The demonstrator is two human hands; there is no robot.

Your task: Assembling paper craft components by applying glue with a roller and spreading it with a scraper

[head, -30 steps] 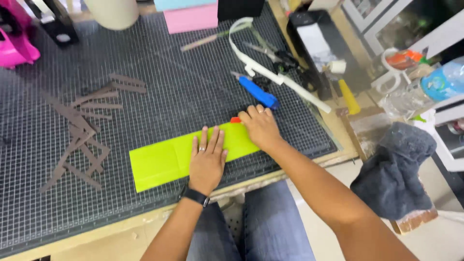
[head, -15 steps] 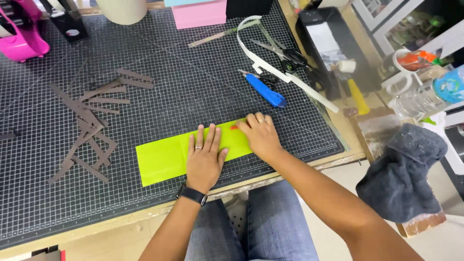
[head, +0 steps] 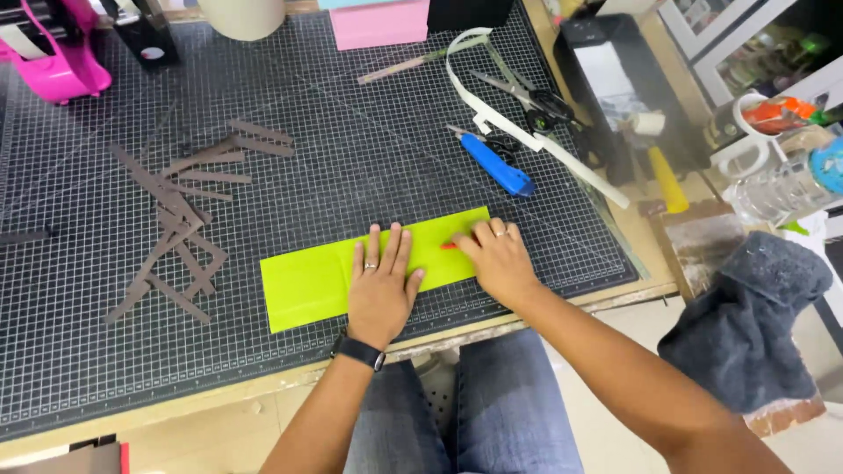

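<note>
A lime-green paper strip (head: pixel 307 281) lies flat on the dark gridded cutting mat (head: pixel 351 175), near its front edge. My left hand (head: pixel 382 285) presses palm-down on the middle of the strip, fingers spread. My right hand (head: pixel 496 259) rests on the strip's right end, fingers curled around a small red-tipped tool (head: pixel 449 247) whose tip touches the paper. What the tool is cannot be made out.
Several brown paper strips (head: pixel 180 211) lie scattered at mat left. A blue utility knife (head: pixel 496 164), scissors (head: pixel 527 96) and a white strip (head: pixel 527 140) lie at the right. A pink tape dispenser (head: pixel 57 66) sits far left, a pink box (head: pixel 379 25) at back, grey cloth (head: pixel 746 325) at the right.
Both hands stay on the green strip. My right hand has slid slightly left along its right end, and the view has shifted a little.
</note>
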